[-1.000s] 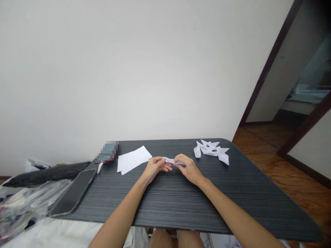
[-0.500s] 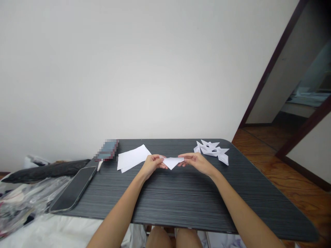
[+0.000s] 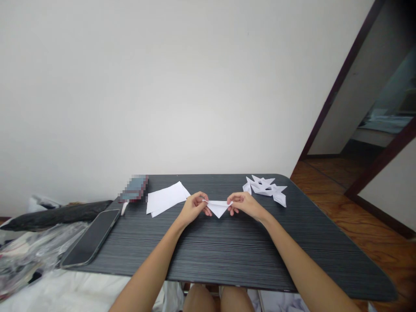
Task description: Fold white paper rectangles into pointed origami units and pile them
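A small white folded paper triangle (image 3: pixel 217 208) hangs point-down just above the dark striped table (image 3: pixel 227 247), held at its two upper corners. My left hand (image 3: pixel 194 207) pinches the left corner with fingers closed. My right hand (image 3: pixel 243 203) pinches the right corner the same way. Both forearms reach in from the near edge of the table.
Loose white paper sheets (image 3: pixel 165 199) lie left of my hands. A pile of folded white paper pieces (image 3: pixel 266 188) sits at the back right. A phone (image 3: pixel 92 238) lies near the left edge, a blurred small box (image 3: pixel 134 189) behind it. Clutter and plastic lie off the table's left side.
The paper went from a narrow strip pressed between my hands to an opened triangle held up by its corners. My hands moved slightly apart and then lowered a little.
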`<action>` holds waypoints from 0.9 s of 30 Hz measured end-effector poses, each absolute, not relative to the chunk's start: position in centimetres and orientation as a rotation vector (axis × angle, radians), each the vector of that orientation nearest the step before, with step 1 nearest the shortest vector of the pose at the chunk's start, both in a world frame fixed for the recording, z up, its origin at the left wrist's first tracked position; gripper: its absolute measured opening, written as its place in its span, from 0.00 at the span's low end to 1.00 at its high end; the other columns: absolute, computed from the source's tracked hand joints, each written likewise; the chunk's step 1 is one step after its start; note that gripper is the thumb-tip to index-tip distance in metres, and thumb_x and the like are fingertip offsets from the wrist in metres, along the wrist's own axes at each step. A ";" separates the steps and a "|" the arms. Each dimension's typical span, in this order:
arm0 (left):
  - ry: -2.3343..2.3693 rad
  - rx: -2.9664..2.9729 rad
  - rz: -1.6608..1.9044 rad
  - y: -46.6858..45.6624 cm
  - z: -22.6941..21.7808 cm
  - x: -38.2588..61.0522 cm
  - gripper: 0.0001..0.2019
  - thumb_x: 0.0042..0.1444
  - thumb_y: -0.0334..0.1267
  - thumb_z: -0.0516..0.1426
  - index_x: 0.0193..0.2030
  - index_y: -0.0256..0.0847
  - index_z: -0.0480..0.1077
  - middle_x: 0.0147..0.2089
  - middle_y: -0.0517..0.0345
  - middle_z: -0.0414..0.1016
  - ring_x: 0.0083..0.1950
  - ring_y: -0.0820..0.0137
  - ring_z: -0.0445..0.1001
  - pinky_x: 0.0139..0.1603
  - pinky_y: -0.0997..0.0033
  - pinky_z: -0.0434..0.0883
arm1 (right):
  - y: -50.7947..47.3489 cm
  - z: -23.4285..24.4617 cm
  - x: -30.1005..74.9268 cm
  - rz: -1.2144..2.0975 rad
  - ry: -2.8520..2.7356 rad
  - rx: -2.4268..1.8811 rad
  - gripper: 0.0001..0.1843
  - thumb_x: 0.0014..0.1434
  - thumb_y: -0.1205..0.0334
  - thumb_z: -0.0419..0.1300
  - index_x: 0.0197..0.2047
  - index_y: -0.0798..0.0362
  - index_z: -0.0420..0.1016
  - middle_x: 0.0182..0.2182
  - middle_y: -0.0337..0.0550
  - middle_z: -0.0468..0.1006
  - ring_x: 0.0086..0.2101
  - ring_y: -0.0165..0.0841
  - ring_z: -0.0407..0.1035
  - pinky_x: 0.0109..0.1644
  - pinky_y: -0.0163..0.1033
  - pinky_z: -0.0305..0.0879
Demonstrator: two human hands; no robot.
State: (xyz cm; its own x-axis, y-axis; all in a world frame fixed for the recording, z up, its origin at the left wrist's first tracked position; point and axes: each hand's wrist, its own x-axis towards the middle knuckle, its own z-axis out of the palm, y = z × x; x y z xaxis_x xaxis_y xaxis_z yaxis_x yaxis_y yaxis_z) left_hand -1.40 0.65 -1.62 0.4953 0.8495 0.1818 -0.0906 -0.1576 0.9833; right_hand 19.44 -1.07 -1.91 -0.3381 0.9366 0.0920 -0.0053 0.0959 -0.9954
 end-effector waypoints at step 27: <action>1.451 2.358 0.916 1.2 -3.7 -1.4 0.09 0.50 0.34 0.51 0.26 0.36 0.72 0.27 0.56 0.66 0.31 0.72 0.65 0.34 0.72 0.62 | -0.8 -4.2 17.9 0.430 -1.729 -1.501 0.07 0.48 0.64 0.53 0.24 0.55 0.70 0.21 0.41 0.70 0.24 0.30 0.63 0.30 0.35 0.59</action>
